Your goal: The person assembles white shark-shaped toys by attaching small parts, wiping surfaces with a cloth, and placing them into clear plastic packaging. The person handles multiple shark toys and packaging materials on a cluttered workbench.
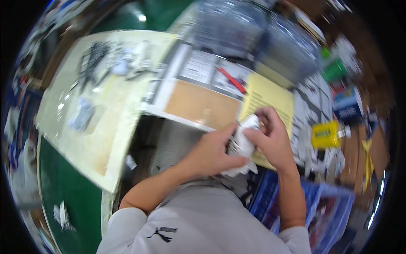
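A white wrapped bundle [242,144], with dark marks on it and a ragged lower end, is held in front of my body near the table's edge. My left hand [218,148] is wrapped around it from the left, thumb across its lower part. At its upper end the fingers and thumb of my right hand [270,133] are bent and closed on the wrapping. What lies inside the bundle is hidden. Beneath and beyond my hands lie a yellow printed sheet [270,95] and a brown rectangular board [202,104]. A red-handled tool [231,80] rests just past them.
Two clear plastic-wrapped containers [228,27] stand at the back. Left, a cream tabletop [114,114] carries dark thin items [91,61] and a pale crumpled piece [81,114]. A yellow bottle [326,134] and a blue box [347,103] are at right, above a blue crate [270,194].
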Demonstrator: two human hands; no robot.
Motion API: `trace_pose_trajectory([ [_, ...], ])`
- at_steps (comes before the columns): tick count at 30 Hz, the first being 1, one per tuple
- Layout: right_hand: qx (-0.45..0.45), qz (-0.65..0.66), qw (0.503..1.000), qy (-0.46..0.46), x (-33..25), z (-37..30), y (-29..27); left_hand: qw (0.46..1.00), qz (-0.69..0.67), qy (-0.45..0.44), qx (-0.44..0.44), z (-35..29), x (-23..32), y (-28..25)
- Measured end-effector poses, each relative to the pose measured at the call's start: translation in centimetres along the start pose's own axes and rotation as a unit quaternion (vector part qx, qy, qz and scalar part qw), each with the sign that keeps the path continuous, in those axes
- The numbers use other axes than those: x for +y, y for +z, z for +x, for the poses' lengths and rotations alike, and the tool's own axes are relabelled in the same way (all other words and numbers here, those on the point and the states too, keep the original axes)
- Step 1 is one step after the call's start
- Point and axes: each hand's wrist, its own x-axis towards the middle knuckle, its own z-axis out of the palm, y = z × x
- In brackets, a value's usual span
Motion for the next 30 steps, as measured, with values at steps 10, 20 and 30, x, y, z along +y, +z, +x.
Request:
trace_pose_trajectory([
  [10,-0.285,-0.042,0.950,-0.118,-6.3,15.6,13.6,0.908,-0.380,0.056,0.170,-10.4,-2.4,-9.4],
  [20,-0.184,-0.338,0.892,-0.236,-9.9,41.3,35.9,0.815,-0.322,0.086,0.474,-20.4,-1.3,-12.5],
  [30,-0.333,0.145,0.892,-0.270,-14.6,35.3,27.1,0.717,-0.424,0.180,0.524,-19.9,-3.6,-14.0],
])
